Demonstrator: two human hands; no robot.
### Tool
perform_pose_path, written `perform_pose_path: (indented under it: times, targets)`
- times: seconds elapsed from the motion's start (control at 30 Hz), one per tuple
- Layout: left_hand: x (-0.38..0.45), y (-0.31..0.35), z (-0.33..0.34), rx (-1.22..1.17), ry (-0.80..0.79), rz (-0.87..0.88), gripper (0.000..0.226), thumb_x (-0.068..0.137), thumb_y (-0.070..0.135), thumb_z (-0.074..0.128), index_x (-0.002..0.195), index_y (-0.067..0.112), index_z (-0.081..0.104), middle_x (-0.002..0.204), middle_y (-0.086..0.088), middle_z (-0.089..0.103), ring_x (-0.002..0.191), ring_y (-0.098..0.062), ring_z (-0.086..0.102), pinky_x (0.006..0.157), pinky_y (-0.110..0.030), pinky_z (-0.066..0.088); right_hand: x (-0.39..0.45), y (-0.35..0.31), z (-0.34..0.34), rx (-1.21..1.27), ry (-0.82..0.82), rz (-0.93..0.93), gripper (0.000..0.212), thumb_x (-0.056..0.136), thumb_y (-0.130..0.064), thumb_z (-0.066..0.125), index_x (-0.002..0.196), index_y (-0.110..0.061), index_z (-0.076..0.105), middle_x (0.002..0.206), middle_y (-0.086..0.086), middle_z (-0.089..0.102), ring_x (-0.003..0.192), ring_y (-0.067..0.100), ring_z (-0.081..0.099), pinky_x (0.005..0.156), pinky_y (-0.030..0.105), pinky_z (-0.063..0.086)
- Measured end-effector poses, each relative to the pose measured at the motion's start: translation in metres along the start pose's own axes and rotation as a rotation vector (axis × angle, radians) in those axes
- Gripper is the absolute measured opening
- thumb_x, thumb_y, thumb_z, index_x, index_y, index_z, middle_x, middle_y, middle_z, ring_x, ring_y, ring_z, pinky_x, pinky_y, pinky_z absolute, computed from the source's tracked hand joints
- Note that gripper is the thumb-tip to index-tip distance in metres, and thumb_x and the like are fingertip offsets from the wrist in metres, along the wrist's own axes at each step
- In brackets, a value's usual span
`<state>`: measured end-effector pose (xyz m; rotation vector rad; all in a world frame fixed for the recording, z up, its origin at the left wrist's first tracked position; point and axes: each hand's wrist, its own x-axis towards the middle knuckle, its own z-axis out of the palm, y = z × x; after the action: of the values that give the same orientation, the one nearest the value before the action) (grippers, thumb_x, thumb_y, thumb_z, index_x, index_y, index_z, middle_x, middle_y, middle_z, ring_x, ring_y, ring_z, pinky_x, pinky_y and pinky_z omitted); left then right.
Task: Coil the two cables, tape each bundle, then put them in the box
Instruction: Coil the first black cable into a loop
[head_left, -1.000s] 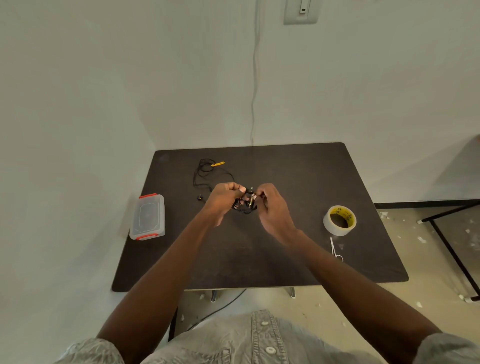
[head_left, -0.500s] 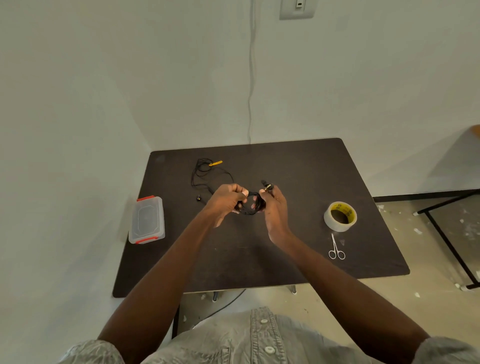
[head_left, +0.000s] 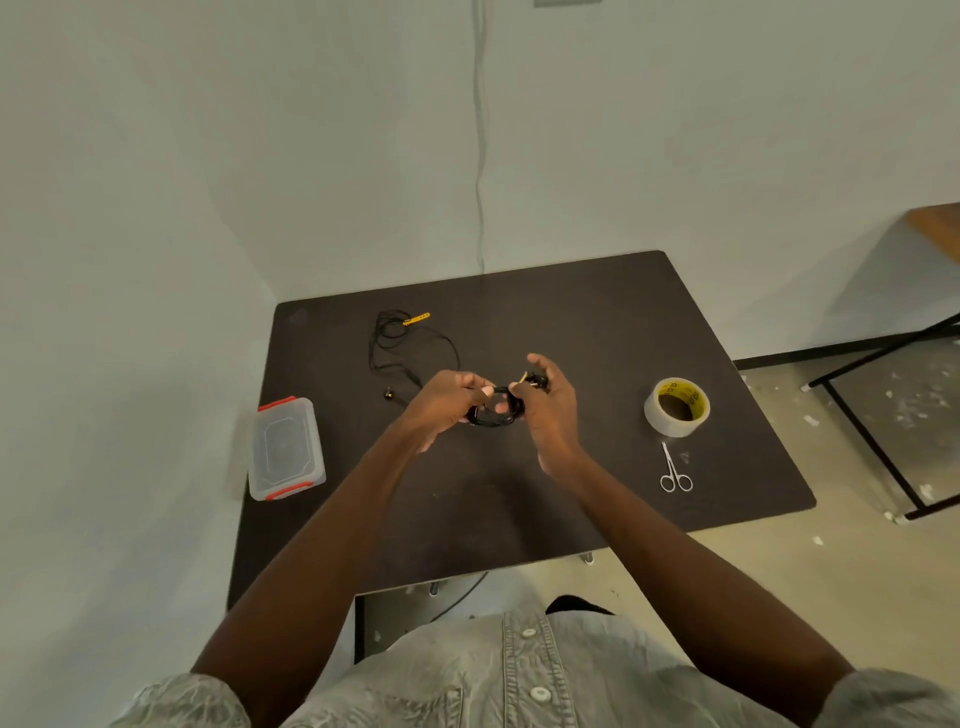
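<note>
A small coil of black cable (head_left: 492, 414) hangs between my hands above the middle of the dark table (head_left: 597, 322). My left hand (head_left: 445, 404) grips its left side. My right hand (head_left: 545, 401) holds the right side and pinches the plug end at the top. A second black cable (head_left: 402, 345) with a yellow tie lies loose on the table behind my left hand. The clear box (head_left: 285, 448) with red clips sits closed at the table's left edge. A roll of tape (head_left: 676, 406) lies to the right.
Small scissors (head_left: 674, 468) lie in front of the tape roll. A white wall stands close on the left and behind the table. A black metal frame (head_left: 878, 447) stands on the floor to the right.
The camera view has tilted up a little. My right hand has turned at the coil's right side, with the plug end now held above it. The loose cable has not moved.
</note>
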<state>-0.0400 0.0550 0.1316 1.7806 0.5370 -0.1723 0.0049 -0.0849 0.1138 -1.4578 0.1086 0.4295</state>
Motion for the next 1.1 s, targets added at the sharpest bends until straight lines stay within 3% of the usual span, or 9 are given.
perform_pose_path:
  times: [0.17, 0.3, 0.37, 0.47, 0.6, 0.7, 0.83, 0.97, 1.1]
  targets:
    - [0.010, -0.007, 0.009, 0.041, 0.039, 0.040, 0.012, 0.094, 0.009, 0.056, 0.094, 0.002, 0.066, 0.073, -0.004, 0.063, 0.061, -0.007, 0.053, 0.056, -0.013, 0.043, 0.010, 0.007, -0.011, -0.180, -0.059, -0.007, 0.050, 0.085, -0.011, 0.062, 0.131, -0.026, 0.053, 0.095, 0.005, 0.062, 0.070, 0.017, 0.067, 0.073, 0.034, 0.058]
    - [0.026, -0.013, 0.021, -0.091, 0.042, -0.032, 0.014, 0.094, 0.002, 0.053, 0.086, 0.003, 0.064, 0.069, -0.005, 0.064, 0.053, -0.007, 0.053, 0.056, -0.018, 0.044, 0.029, 0.017, -0.020, -0.717, -0.032, -0.237, 0.043, 0.086, -0.021, 0.066, 0.129, -0.029, 0.062, 0.134, 0.004, 0.041, 0.123, 0.020, 0.041, 0.108, 0.040, 0.036]
    - [0.035, -0.014, 0.027, -0.141, 0.051, -0.079, 0.012, 0.095, 0.003, 0.053, 0.091, 0.000, 0.064, 0.070, -0.005, 0.064, 0.055, -0.009, 0.054, 0.051, -0.016, 0.044, 0.039, 0.017, -0.025, -0.894, -0.096, -0.305, 0.034, 0.091, -0.024, 0.061, 0.124, -0.031, 0.065, 0.143, -0.002, 0.042, 0.135, 0.018, 0.030, 0.114, 0.045, 0.024]
    - [0.050, -0.011, 0.038, -0.254, 0.081, -0.138, 0.012, 0.093, -0.001, 0.054, 0.088, 0.002, 0.064, 0.068, -0.006, 0.062, 0.051, -0.006, 0.055, 0.047, -0.016, 0.044, 0.056, 0.019, -0.035, -0.807, -0.247, -0.311, 0.019, 0.094, -0.020, 0.058, 0.105, -0.024, 0.073, 0.106, -0.008, 0.071, 0.106, 0.009, 0.060, 0.102, 0.042, 0.042]
    - [0.075, -0.012, 0.055, -0.350, 0.092, -0.199, 0.016, 0.090, 0.000, 0.058, 0.079, 0.008, 0.066, 0.062, -0.001, 0.064, 0.058, -0.011, 0.058, 0.066, -0.027, 0.049, 0.081, 0.025, -0.051, -0.510, -0.295, -0.125, 0.020, 0.097, -0.011, 0.055, 0.100, -0.015, 0.074, 0.084, -0.001, 0.072, 0.080, 0.007, 0.065, 0.079, 0.024, 0.051]
    - [0.092, -0.019, 0.069, -0.385, 0.127, -0.246, 0.014, 0.090, 0.003, 0.060, 0.083, 0.011, 0.069, 0.068, -0.001, 0.067, 0.062, -0.011, 0.061, 0.072, -0.031, 0.050, 0.104, 0.030, -0.061, -0.377, -0.296, 0.050, 0.021, 0.098, -0.009, 0.053, 0.107, -0.012, 0.072, 0.089, 0.012, 0.072, 0.083, 0.014, 0.066, 0.079, 0.029, 0.053]
    - [0.113, -0.025, 0.091, -0.363, 0.171, -0.309, 0.008, 0.089, 0.006, 0.064, 0.092, 0.013, 0.067, 0.072, -0.002, 0.068, 0.058, -0.006, 0.063, 0.057, -0.020, 0.050, 0.136, 0.038, -0.077, -0.446, -0.238, 0.186, 0.010, 0.095, -0.005, 0.054, 0.098, -0.011, 0.061, 0.077, 0.001, 0.067, 0.072, 0.013, 0.062, 0.061, 0.026, 0.050]
    - [0.134, -0.036, 0.104, -0.274, 0.187, -0.362, 0.008, 0.083, 0.003, 0.069, 0.087, 0.009, 0.064, 0.074, -0.008, 0.070, 0.058, -0.014, 0.063, 0.059, -0.027, 0.050, 0.159, 0.050, -0.087, -0.628, -0.187, 0.139, 0.015, 0.088, -0.004, 0.058, 0.082, -0.015, 0.067, 0.076, 0.000, 0.068, 0.075, 0.017, 0.062, 0.073, 0.036, 0.052]
    - [0.151, -0.052, 0.112, -0.152, 0.161, -0.397, 0.010, 0.081, 0.000, 0.069, 0.078, 0.009, 0.066, 0.070, -0.009, 0.067, 0.060, -0.015, 0.062, 0.053, -0.025, 0.050, 0.170, 0.065, -0.090, -0.788, -0.212, 0.093, 0.013, 0.092, -0.009, 0.059, 0.092, -0.008, 0.073, 0.090, 0.008, 0.071, 0.087, 0.020, 0.064, 0.078, 0.029, 0.046]
